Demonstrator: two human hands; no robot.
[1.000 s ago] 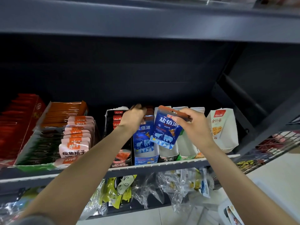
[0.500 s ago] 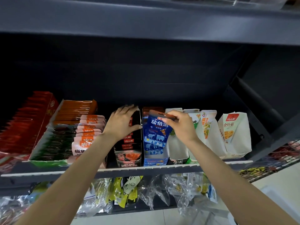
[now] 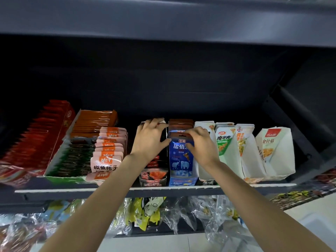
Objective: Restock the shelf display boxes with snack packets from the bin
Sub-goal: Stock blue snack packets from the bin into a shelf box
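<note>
Both arms reach up to a dark shelf (image 3: 163, 190) lined with open display boxes. The right hand (image 3: 201, 145) grasps a blue snack packet (image 3: 180, 157) by its brown top strip, fingers curled over the upper edge, thumb against the front. The packet stands upright at the near end of the blue display box (image 3: 182, 180), at the front of a row of like packets whose brown tops show behind it. The left hand (image 3: 150, 140) sits just left of it on the neighbouring black box (image 3: 153, 179), fingers hooked over the box's far white rim and thumb stretched right to touch the blue packet's side; it grips that box.

To the right stand white boxes (image 3: 229, 151) with green and orange print, some leaning right, and a last white box (image 3: 275, 151) set slightly apart. To the left lie pink packets (image 3: 107, 157) stacked in a row, then a green-edged tray (image 3: 63, 160) of dark packets, orange packets (image 3: 92, 122) behind them, and a red box (image 3: 36, 135) at the far left. Clear plastic bags (image 3: 200, 211) and a yellow packet (image 3: 149, 210) hang on the level below the shelf.
</note>
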